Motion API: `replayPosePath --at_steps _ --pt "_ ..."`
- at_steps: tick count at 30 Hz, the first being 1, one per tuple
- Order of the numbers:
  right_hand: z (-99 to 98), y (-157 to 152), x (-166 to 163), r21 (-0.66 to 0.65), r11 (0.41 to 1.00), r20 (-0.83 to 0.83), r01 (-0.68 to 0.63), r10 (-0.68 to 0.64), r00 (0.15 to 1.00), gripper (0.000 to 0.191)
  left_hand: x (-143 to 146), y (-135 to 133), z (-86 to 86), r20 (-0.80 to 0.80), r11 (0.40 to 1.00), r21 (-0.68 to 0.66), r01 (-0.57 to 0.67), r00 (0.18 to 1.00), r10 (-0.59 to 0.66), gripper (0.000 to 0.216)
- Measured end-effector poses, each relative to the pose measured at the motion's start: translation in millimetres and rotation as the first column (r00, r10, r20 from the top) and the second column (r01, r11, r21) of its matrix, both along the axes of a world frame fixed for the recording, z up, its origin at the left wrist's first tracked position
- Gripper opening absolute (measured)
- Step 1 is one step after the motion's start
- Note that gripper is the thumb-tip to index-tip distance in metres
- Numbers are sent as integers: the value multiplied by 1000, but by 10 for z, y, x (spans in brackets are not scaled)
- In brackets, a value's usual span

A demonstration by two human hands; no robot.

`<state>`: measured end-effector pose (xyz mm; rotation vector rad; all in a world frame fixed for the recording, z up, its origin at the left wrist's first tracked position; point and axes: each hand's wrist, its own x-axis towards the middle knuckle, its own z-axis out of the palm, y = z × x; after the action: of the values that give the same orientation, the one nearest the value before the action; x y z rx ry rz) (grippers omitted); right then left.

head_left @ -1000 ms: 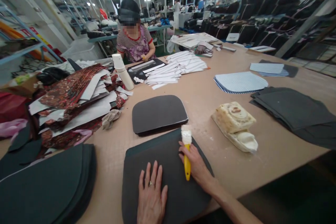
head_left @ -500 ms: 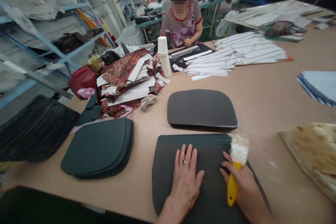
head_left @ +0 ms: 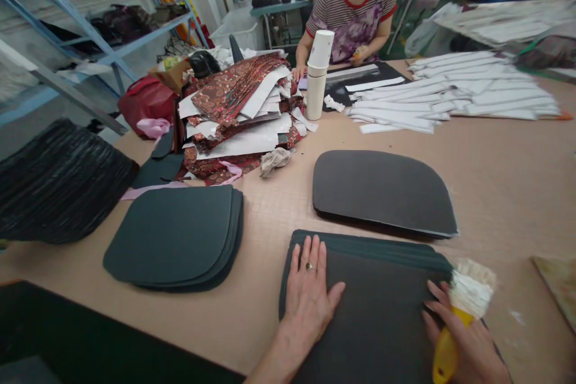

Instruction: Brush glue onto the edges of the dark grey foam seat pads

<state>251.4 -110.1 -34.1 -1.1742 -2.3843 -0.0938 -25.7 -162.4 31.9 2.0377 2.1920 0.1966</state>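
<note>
My left hand (head_left: 310,297) lies flat on a dark grey panel (head_left: 373,312), fingers a little apart near its far left corner. Under that panel, strips of dark green edges (head_left: 382,254) show in a stepped row along the far side. In my right hand (head_left: 472,345) is a paintbrush (head_left: 473,289) with a yellow handle and whitish, coated bristles pointing away from me. The fingertips of that hand rest at the panel's right edge. Just beyond lies another dark grey rounded panel stack (head_left: 382,192).
Dark green rounded panels (head_left: 171,237) are stacked at left, beside a black ridged stack (head_left: 63,183). Patterned red and white scraps (head_left: 243,108), paper cups (head_left: 318,75) and white strips (head_left: 486,93) lie farther back. A co-worker (head_left: 351,18) is across the table.
My view has swung left, so things appear farther right. My left hand has slid left over the panel toward its corner. My right hand still holds the paintbrush at the right edge.
</note>
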Motion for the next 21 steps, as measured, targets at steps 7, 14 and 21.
replayPosePath --at_steps 7,14,21 --pt "124 42 -93 126 992 -23 -26 29 999 15 -494 -206 -10 -99 896 281 -343 919 383 59" --pt "124 16 -67 97 994 -23 -52 55 998 22 -38 -708 74 -13 995 94 12 1000 -11 59" --pt "-60 85 22 126 990 -29 -68 72 997 20 -1032 -795 345 -55 799 381 -466 851 522 50"
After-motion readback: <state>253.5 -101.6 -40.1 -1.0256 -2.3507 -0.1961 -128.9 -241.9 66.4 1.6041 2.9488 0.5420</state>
